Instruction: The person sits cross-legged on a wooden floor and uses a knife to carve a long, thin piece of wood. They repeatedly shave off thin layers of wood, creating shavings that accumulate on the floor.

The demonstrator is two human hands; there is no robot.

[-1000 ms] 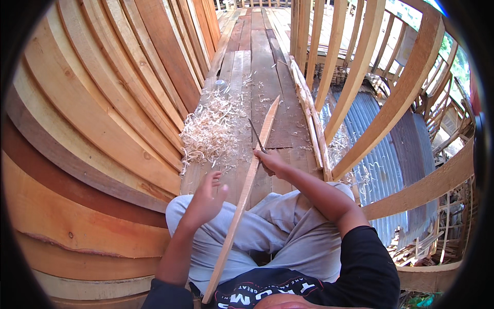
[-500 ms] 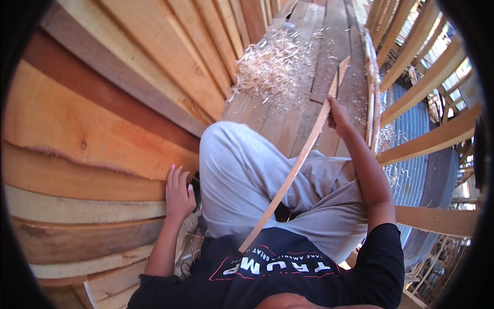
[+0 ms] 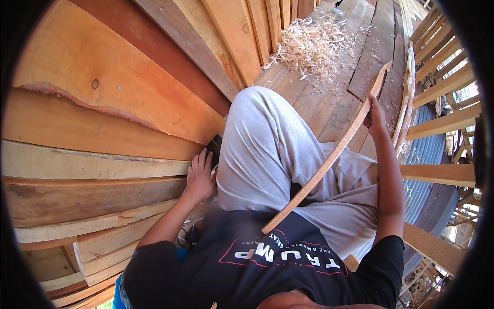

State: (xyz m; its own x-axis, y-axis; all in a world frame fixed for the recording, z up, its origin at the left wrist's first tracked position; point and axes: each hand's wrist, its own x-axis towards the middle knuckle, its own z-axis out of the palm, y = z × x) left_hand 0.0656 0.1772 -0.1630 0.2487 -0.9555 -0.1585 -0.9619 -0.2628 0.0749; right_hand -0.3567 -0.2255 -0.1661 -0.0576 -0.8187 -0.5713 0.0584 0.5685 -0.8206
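My right hand (image 3: 375,117) is closed round a long, thin wooden strip (image 3: 329,164). The strip slants across my lap, its far end above the plank floor and its near end at my black shirt (image 3: 309,242). A dark, narrow edge shows beside the strip past my fingers; I cannot tell what it is. Down beside my bent left knee (image 3: 257,139), my left hand (image 3: 200,176) has its fingers bent around a small black object (image 3: 214,148). That object sits between the boards and my grey trousers, mostly hidden, its kind unclear.
Upright wooden boards (image 3: 103,123) line my left side closely. Curled wood shavings (image 3: 315,49) lie heaped on the plank floor (image 3: 334,110) ahead. Wooden slats (image 3: 442,123) stand along the right, with blue-grey corrugated sheet (image 3: 424,154) beyond. A cable (image 3: 194,226) is near my left forearm.
My left hand has gone from lying against the boards to the black object, which now shows more. The view has shifted; my right hand keeps hold of the strip.
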